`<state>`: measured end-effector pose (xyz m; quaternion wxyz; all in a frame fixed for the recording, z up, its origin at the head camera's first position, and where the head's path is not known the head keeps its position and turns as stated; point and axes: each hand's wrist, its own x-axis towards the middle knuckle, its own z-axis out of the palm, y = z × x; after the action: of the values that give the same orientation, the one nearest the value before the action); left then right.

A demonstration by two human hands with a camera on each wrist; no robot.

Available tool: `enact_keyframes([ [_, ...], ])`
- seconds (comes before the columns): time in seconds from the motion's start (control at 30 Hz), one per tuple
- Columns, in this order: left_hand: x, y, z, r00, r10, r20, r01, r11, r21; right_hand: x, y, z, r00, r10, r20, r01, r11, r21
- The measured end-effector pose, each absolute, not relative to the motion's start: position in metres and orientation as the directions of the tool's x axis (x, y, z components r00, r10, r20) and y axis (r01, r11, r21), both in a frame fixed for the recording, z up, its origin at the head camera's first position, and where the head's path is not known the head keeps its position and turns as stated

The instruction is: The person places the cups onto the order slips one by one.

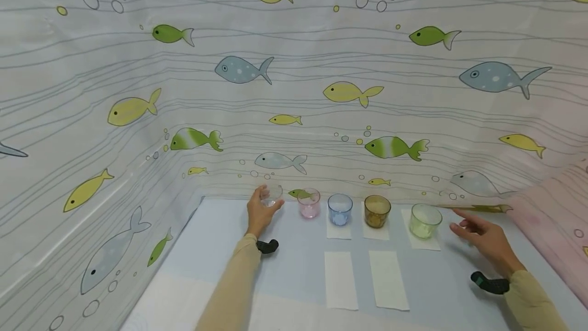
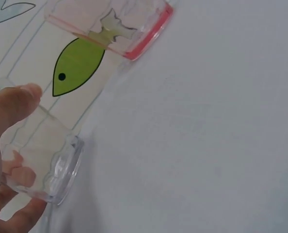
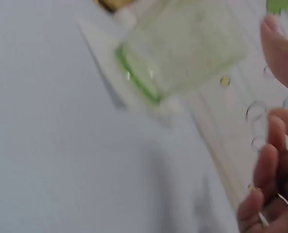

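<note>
At the back left, my left hand [image 1: 261,213] grips a clear glass cup [image 1: 273,196], thumb on one side and fingers round the other. The left wrist view shows the same clear cup [image 2: 42,150] between thumb and fingers, close to the table. Beside it stands a pink glass cup [image 1: 309,204], then a blue cup [image 1: 340,210] and an amber cup [image 1: 377,212]. A green glass cup [image 1: 425,221] is at the right end. My right hand [image 1: 482,236] is just right of the green cup, apart from it, with fingers loosely bent and holding nothing.
White paper pieces lie under the blue, amber and green cups. Two more, a left paper [image 1: 341,281] and a right paper [image 1: 389,281], lie nearer on the pale table [image 1: 285,280]. A fish-patterned sheet [image 1: 294,137] rises behind and at both sides.
</note>
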<state>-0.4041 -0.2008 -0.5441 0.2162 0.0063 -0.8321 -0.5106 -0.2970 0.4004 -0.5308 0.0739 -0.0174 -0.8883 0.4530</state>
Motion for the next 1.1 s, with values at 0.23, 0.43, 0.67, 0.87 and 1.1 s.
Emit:
enact_keyframes([
  [0.23, -0.403, -0.202, -0.549, -0.910, -0.228, 0.347, 0.211, 0.465, 0.860, -0.274, 0.363, -0.502, -0.877, 0.395, 0.273, -0.115, 0.380, -0.918],
  [0.43, -0.403, -0.205, -0.550, -0.909, -0.237, 0.343, 0.200, 0.474, 0.858, -0.252, 0.307, -0.484, -0.865, 0.197, 0.461, -0.340, 0.445, -0.828],
  [0.67, -0.403, -0.205, -0.551, -0.907, -0.228, 0.353, 0.219, 0.461, 0.860, -0.236, 0.243, -0.505, -0.892, -0.267, 0.364, -0.451, 0.530, -0.718],
  [0.87, -0.405, -0.205, -0.556, -0.911, -0.235, 0.339, 0.205, 0.457, 0.866, -0.234, 0.199, -0.527, -0.895, -0.404, 0.189, -0.401, 0.546, -0.736],
  [1.1, -0.405, -0.205, -0.557, -0.911, -0.237, 0.338, 0.200, 0.463, 0.864, -0.238, 0.178, -0.535, -0.862, -0.492, 0.125, -0.418, 0.547, -0.726],
])
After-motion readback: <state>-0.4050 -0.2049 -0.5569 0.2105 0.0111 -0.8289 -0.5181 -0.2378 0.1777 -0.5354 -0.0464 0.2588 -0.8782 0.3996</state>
